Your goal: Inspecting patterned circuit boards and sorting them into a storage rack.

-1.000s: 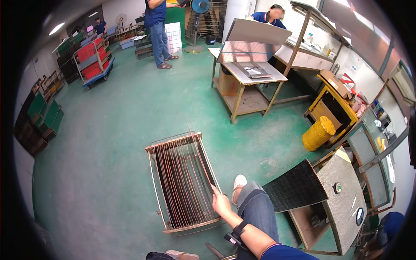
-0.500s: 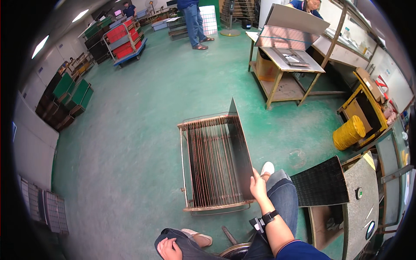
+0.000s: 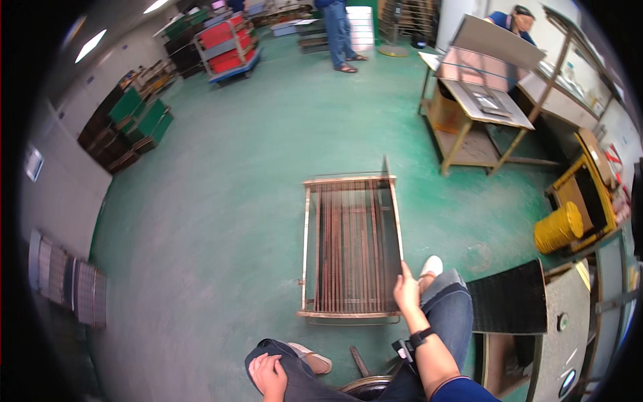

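Note:
On the floor before me stands a wire rack (image 3: 349, 313) with pale end bars and many thin upright wires. A dark flat panel (image 3: 391, 231) stands on edge in the slot at its right side, its far corner poking above the far bar. My right hand (image 3: 406, 291) is closed at the panel's near edge, beside the rack's near right corner; the fingertips are partly hidden. My left hand (image 3: 268, 374) lies on my left knee, fingers loosely spread, holding nothing.
To my right, a black panel (image 3: 512, 298) leans at a grey-topped bench (image 3: 566, 315). A yellow spool (image 3: 558, 228) stands beyond it. Farther off are a table (image 3: 492, 107) with boards, a cart of red bins (image 3: 228, 47), a standing person (image 3: 337, 33) and stacked green-topped items (image 3: 147, 124).
The panel has sunk lower into the rack's right side, and my right hand has gone down with it. My view has swung left, shifting everything rightward. The left hand still rests on the knee.

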Motion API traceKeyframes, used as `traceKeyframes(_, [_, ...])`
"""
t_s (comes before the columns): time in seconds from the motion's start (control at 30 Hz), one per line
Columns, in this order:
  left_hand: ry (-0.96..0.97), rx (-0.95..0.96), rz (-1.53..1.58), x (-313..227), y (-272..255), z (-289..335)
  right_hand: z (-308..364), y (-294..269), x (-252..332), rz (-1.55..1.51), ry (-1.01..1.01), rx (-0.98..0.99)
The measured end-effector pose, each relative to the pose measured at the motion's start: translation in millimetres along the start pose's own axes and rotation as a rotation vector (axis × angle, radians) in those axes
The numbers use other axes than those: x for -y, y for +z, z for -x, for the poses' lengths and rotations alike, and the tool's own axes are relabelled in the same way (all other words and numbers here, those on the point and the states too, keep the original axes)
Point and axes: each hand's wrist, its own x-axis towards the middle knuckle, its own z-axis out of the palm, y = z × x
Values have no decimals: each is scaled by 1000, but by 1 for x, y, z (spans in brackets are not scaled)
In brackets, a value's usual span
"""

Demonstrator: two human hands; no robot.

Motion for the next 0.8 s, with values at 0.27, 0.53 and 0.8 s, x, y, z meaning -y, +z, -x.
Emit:
traceKeyframes(0.27, [-22, 13, 31, 6, -1, 4, -12, -13, 7, -50, 24, 21])
traceKeyframes(0.53, [-52, 32, 38, 5, -2, 3, 6, -26, 3, -145, -73, -29])
traceKeyframes(0.8, [-37, 29, 25, 3, -1, 1, -11, 4, -22, -109, -54, -18])
